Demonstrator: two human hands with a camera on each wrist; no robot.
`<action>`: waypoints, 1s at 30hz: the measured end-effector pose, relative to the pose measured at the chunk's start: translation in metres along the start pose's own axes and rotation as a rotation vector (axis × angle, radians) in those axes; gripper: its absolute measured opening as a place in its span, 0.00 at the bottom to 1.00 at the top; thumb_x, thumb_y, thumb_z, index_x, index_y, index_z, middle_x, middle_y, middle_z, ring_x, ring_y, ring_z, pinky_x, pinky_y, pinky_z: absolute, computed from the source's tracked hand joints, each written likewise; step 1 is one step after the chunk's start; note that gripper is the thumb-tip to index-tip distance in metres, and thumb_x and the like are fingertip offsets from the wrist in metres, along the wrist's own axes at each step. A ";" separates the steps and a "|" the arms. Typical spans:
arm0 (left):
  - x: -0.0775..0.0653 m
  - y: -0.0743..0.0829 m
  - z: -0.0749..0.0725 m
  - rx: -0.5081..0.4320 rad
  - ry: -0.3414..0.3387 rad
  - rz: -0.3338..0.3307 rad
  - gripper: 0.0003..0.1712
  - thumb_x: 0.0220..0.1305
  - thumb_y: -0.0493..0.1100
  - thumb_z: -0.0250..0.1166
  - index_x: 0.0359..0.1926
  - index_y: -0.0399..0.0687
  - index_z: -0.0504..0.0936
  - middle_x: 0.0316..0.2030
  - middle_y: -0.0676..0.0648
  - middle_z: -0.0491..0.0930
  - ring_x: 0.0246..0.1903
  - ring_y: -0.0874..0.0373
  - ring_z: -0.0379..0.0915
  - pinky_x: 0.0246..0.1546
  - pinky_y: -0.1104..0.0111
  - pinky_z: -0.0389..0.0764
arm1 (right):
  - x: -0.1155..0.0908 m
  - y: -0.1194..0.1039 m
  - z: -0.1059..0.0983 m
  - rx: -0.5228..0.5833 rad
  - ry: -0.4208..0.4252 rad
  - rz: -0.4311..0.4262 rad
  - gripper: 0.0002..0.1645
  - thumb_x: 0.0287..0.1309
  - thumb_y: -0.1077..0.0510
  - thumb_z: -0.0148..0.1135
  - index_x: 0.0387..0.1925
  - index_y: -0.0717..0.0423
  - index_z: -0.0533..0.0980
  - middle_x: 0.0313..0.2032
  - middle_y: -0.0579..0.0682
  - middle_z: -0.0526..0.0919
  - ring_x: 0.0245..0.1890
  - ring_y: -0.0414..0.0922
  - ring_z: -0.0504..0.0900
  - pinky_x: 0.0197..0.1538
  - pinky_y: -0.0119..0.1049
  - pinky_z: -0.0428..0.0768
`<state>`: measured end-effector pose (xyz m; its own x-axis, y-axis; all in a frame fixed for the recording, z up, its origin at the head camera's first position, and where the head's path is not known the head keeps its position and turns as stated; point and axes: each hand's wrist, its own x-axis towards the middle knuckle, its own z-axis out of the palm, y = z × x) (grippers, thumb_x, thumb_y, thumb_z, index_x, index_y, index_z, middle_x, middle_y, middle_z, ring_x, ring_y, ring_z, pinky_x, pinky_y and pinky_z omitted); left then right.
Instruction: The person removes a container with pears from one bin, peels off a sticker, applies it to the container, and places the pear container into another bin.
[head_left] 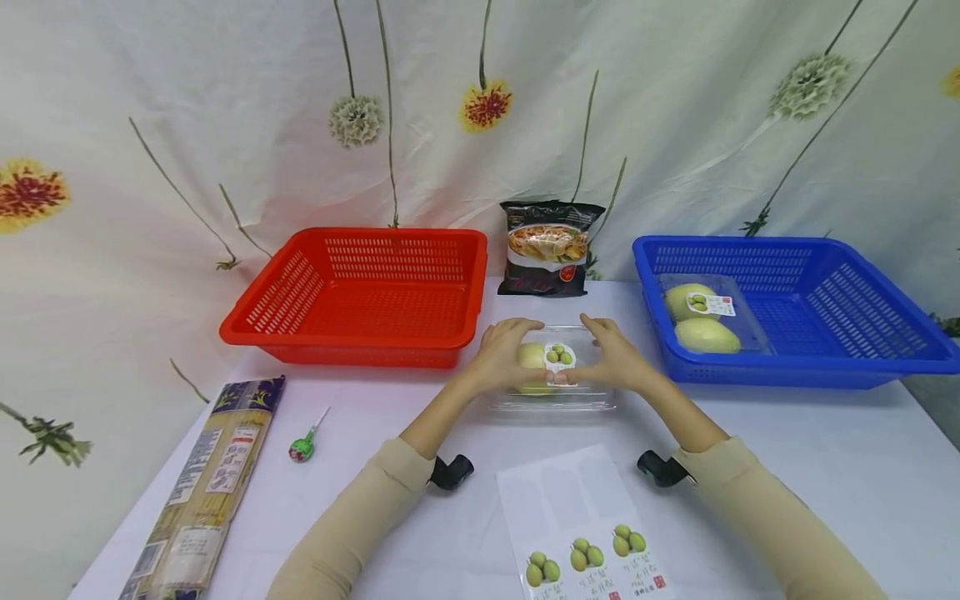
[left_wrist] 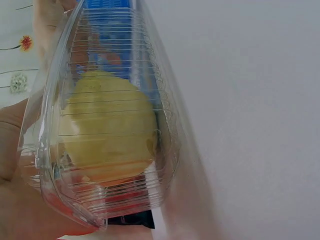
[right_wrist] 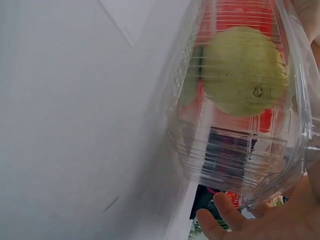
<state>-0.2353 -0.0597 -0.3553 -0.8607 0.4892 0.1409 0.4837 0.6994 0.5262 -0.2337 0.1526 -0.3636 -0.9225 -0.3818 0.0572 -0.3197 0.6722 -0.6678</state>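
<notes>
A clear plastic box with a lid stands in the middle of the table, holding pale yellow-green fruit that looks like melon. On its lid is a white label with green fruit printed on it. My left hand grips the box's left side, its thumb on the label. From the right, my right hand holds the other side, that thumb also at the label's lower edge. Fingers of both hands reach to the far edge. Nearer me lies a sheet of matching labels, its upper spots bare.
A red basket stands at the back left. At the back right, a blue basket contains another labelled fruit box. A black noodle packet leans between them. Left are a lollipop and a long noodle pack.
</notes>
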 end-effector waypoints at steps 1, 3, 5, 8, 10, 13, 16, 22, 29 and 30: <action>0.000 0.000 0.000 -0.007 0.001 -0.005 0.41 0.49 0.52 0.72 0.62 0.41 0.69 0.62 0.41 0.68 0.64 0.46 0.57 0.65 0.49 0.53 | 0.001 0.000 0.000 0.009 0.002 0.003 0.64 0.42 0.43 0.74 0.68 0.72 0.50 0.62 0.75 0.55 0.57 0.67 0.67 0.57 0.58 0.69; 0.001 0.000 0.000 -0.016 0.006 -0.016 0.41 0.50 0.52 0.72 0.62 0.41 0.69 0.62 0.41 0.68 0.64 0.46 0.57 0.65 0.50 0.53 | 0.002 0.001 0.000 0.023 0.007 0.011 0.62 0.43 0.44 0.74 0.68 0.72 0.51 0.62 0.74 0.56 0.56 0.66 0.68 0.56 0.57 0.71; 0.002 -0.001 0.001 -0.027 0.011 -0.028 0.40 0.50 0.52 0.71 0.62 0.41 0.69 0.62 0.41 0.68 0.64 0.47 0.58 0.66 0.51 0.52 | 0.003 0.001 0.001 0.033 0.018 0.019 0.59 0.44 0.45 0.73 0.67 0.71 0.54 0.61 0.73 0.57 0.55 0.66 0.69 0.55 0.56 0.71; 0.004 -0.002 0.002 -0.044 0.024 -0.054 0.40 0.51 0.53 0.71 0.62 0.42 0.69 0.61 0.42 0.69 0.63 0.48 0.59 0.66 0.52 0.53 | 0.004 0.001 0.002 0.052 0.036 0.028 0.55 0.45 0.45 0.72 0.66 0.71 0.58 0.60 0.72 0.59 0.54 0.65 0.70 0.54 0.56 0.72; 0.005 -0.002 0.003 -0.053 0.035 -0.069 0.39 0.51 0.53 0.71 0.62 0.42 0.69 0.60 0.43 0.70 0.62 0.48 0.60 0.66 0.52 0.54 | 0.005 0.001 0.003 0.059 0.049 0.034 0.52 0.46 0.46 0.72 0.65 0.71 0.60 0.60 0.71 0.60 0.53 0.65 0.70 0.54 0.55 0.72; 0.008 -0.002 0.004 -0.060 0.057 -0.086 0.38 0.52 0.53 0.70 0.61 0.42 0.71 0.58 0.43 0.72 0.60 0.48 0.61 0.64 0.52 0.57 | 0.007 0.002 0.004 0.074 0.068 0.048 0.47 0.48 0.48 0.71 0.63 0.70 0.63 0.60 0.70 0.62 0.52 0.64 0.71 0.53 0.54 0.73; 0.010 -0.001 0.006 -0.052 0.083 -0.090 0.35 0.53 0.53 0.69 0.59 0.43 0.72 0.55 0.43 0.74 0.57 0.48 0.63 0.62 0.52 0.58 | 0.009 0.002 0.004 0.089 0.097 0.054 0.42 0.50 0.51 0.70 0.61 0.69 0.66 0.58 0.69 0.65 0.51 0.63 0.72 0.53 0.53 0.73; 0.017 0.001 0.007 -0.012 0.134 -0.111 0.30 0.54 0.52 0.68 0.55 0.45 0.75 0.48 0.42 0.77 0.52 0.48 0.67 0.58 0.53 0.62 | 0.011 0.003 0.005 0.104 0.149 0.034 0.34 0.52 0.55 0.68 0.56 0.70 0.70 0.53 0.69 0.71 0.47 0.62 0.75 0.50 0.53 0.74; 0.025 0.003 0.009 0.030 0.172 -0.161 0.26 0.55 0.53 0.68 0.52 0.45 0.77 0.43 0.44 0.80 0.48 0.49 0.69 0.52 0.54 0.65 | 0.013 0.000 0.005 0.096 0.179 0.058 0.31 0.54 0.53 0.67 0.55 0.69 0.72 0.52 0.68 0.73 0.44 0.60 0.77 0.48 0.51 0.76; 0.026 0.004 0.009 0.039 0.175 -0.168 0.25 0.55 0.53 0.68 0.51 0.46 0.78 0.43 0.44 0.80 0.48 0.49 0.70 0.52 0.55 0.66 | 0.013 -0.001 0.005 0.099 0.183 0.062 0.31 0.54 0.53 0.66 0.54 0.69 0.72 0.52 0.68 0.73 0.44 0.60 0.77 0.47 0.50 0.76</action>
<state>-0.2547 -0.0399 -0.3570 -0.9424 0.2687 0.1993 0.3342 0.7845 0.5224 -0.2440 0.1442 -0.3663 -0.9665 -0.2140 0.1414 -0.2464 0.6215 -0.7436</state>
